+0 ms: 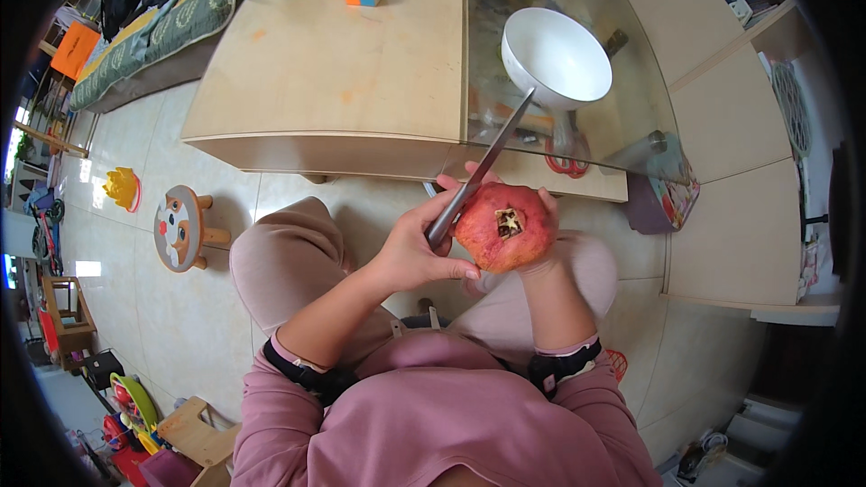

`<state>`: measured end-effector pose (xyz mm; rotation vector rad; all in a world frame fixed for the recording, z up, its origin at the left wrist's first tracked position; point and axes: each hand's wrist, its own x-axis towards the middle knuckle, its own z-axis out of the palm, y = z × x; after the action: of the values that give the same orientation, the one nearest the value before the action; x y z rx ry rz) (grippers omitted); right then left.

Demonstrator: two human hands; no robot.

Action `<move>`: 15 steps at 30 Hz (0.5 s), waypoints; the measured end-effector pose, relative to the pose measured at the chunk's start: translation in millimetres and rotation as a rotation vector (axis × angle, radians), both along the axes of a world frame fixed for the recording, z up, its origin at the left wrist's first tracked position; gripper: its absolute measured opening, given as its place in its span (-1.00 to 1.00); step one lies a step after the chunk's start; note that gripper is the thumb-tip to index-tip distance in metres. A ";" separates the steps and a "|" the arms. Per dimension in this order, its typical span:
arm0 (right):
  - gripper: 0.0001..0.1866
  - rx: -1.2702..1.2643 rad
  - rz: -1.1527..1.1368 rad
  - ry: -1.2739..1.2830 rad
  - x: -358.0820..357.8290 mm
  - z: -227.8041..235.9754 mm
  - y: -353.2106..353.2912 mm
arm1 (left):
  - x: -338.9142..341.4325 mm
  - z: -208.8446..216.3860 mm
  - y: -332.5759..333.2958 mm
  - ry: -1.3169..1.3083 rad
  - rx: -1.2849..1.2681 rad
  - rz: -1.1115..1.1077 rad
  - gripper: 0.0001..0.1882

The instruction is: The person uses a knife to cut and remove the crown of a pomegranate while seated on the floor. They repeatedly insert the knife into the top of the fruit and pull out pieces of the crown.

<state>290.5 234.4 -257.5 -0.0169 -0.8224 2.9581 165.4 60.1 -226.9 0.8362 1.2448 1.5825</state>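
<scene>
While the left hand [410, 241] is clasping a knife [488, 161], its grip clamped on the dark handle, the right hand [539, 266] is cupping a big red pomegranate [494, 249] from the right and from below, its own grip wrapped about the rind. From where I'm standing, the fruit is lying just to the right of the left grip, and the left thumb is reaching along its lower edge, seemingly touching it. Its crown is facing up, so the axis from crown to base is apparently running down toward the right palm. The knife is slanting past the fruit's upper left side, its blade pointing away from the person and rightward, toward a white bowl [564, 47]; whether the tip is meeting the rim, I can't tell. Judging by that hold, the right hand is bearing most of the weight. The pomegranate is hovering above the gap between the knees [281, 251], short of the table [334, 81]
</scene>
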 end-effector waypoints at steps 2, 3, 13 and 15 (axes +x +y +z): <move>0.18 0.030 0.013 -0.045 -5.4 5.9 -3.9 | -2.9 -3.5 0.4 0.003 0.044 -0.017 0.12; 0.17 0.053 0.038 -0.001 -8.9 8.1 -6.2 | -4.6 -5.0 -0.1 -0.012 0.077 -0.020 0.13; -0.22 0.472 -0.148 -0.317 -22.5 21.9 3.1 | -16.1 -10.4 -15.9 0.242 0.165 0.102 0.19; -0.41 0.889 -0.419 -0.383 -17.8 25.2 3.8 | -15.5 -10.8 -20.8 0.215 0.127 0.133 0.19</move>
<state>272.7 238.2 -232.3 -0.6205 -1.8258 2.0107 149.9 39.3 -237.7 1.0451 1.3871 1.7273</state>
